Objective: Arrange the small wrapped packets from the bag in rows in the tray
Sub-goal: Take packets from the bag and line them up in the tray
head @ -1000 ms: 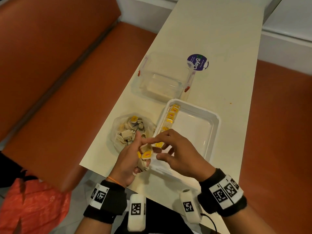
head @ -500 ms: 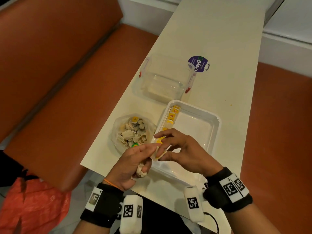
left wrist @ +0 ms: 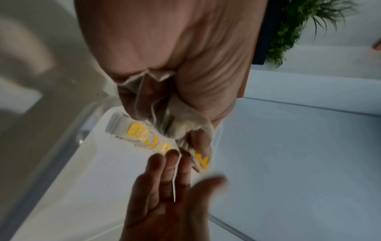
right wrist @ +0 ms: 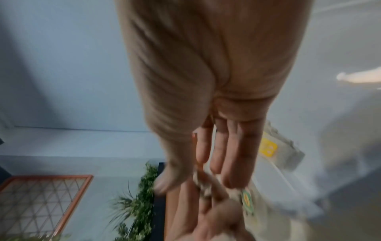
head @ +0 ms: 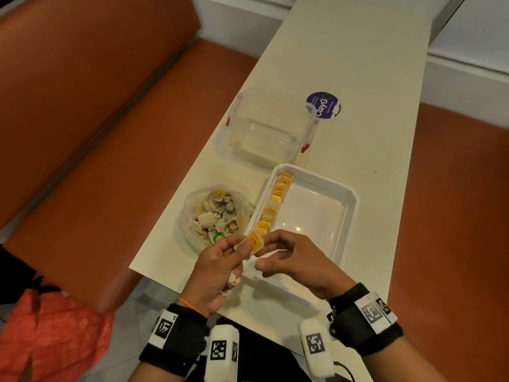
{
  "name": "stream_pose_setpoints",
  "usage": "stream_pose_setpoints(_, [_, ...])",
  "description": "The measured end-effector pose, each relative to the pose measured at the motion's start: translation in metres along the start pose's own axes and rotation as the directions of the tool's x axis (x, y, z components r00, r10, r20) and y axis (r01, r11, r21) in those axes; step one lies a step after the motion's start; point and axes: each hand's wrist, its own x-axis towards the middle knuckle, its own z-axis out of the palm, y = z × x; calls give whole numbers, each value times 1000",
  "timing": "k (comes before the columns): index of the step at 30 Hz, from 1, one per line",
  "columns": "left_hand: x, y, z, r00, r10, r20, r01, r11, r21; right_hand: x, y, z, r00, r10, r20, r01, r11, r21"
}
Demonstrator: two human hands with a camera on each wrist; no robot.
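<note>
A white tray (head: 347, 208) holds one row of yellow-labelled packets (head: 276, 194) along its left wall. To its left lies an open clear bag (head: 190, 216) of beige packets (head: 210, 220). Over the tray's near-left corner my left hand (head: 242, 248) pinches a yellow-labelled packet (head: 255, 242) at its fingertips and grips more crumpled packets (left wrist: 185, 128) in the palm. My right hand (head: 264, 253) is just right of that packet, index tip and thumb close to it. In the right wrist view its fingers (right wrist: 218, 146) are straight and hold nothing.
A clear lidded container (head: 261, 133) stands behind the bag and tray. A round purple sticker (head: 323, 104) lies on the cream table (head: 371, 64). An orange bench (head: 110, 133) runs along the left, with a red bag (head: 49, 334) on the floor.
The hands stayed together at the tray's near-left corner. A yellow-labelled packet now shows face up at my left fingertips, and my right fingers have loosened beside it.
</note>
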Motion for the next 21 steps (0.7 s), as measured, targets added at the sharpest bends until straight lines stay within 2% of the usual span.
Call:
stream_pose_setpoints(3, [1, -4, 6, 999, 14, -50, -14, 1000, 6, 7, 13, 10, 984, -34, -177, 38, 999, 23])
stream_pose_setpoints(7, [2, -4, 4, 990, -16, -143, 21, 999, 33, 23, 25, 1, 958, -12, -285, 16, 1000, 12])
stream_pose_setpoints(15, [4, 8, -23, 965, -31, -259, 43, 998, 41, 66, 54, -12, 937, 217, -274, -276, 940, -200])
stream_pose_setpoints(21, [3, 11, -26, 964, -18, -264, 27, 999, 31, 79, 56, -11, 910, 283, -303, -357, 906, -226])
